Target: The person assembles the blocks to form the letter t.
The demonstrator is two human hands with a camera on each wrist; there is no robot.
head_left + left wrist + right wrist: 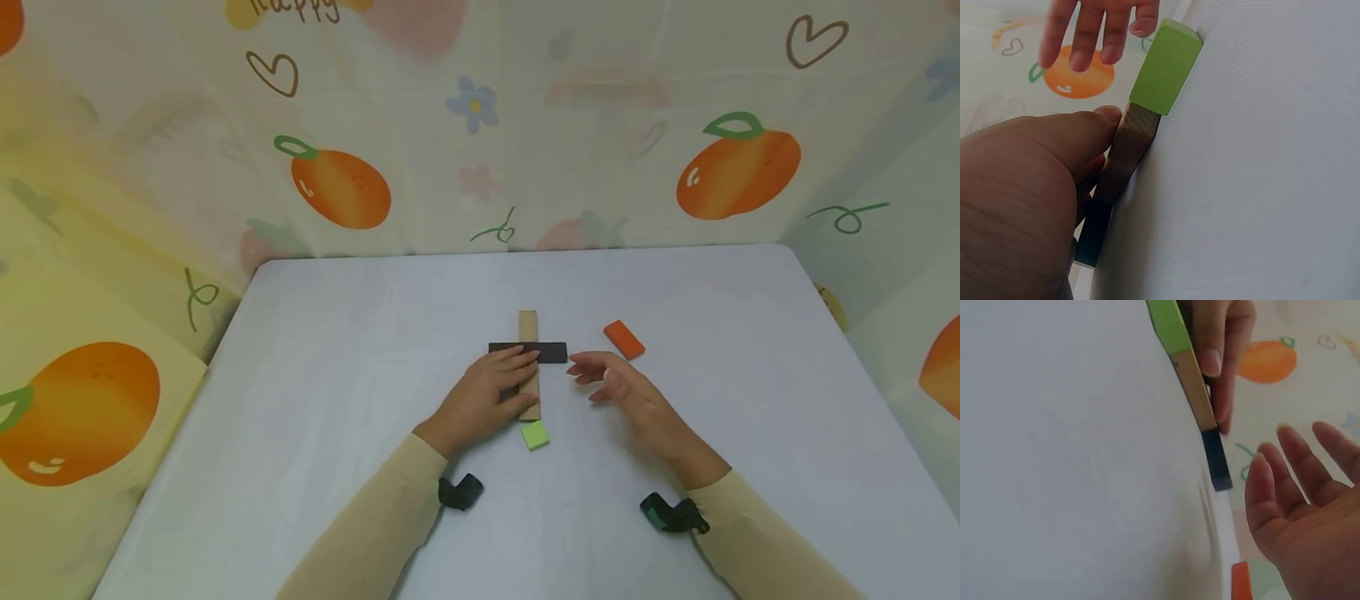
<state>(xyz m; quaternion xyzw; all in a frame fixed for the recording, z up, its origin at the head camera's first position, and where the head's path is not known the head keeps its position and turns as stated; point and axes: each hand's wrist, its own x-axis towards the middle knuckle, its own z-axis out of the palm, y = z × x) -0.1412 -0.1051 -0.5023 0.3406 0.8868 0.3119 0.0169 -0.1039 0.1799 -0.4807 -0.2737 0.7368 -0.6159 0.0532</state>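
A dark block [553, 353] lies crosswise over a long wooden block [528, 325] in the head view. My left hand [487, 392] rests on them, fingers nearly straight over the dark block and thumb on the near part of the wooden one. Another dark patch shows between thumb and fingers, mostly hidden by the hand. At the wooden block's near end sits a light green block [536, 435], which also shows in the left wrist view [1166, 69]. To the right, my right hand [626, 392] hovers with loosely bent fingers and holds nothing, its fingertips close to the dark block's right end.
An orange block [624, 339] lies just beyond the right hand. White cloth covers the table [337, 333], and a curtain printed with fruit [495, 125] hangs behind its far edge. Dark straps [675, 513] hang at both wrists.
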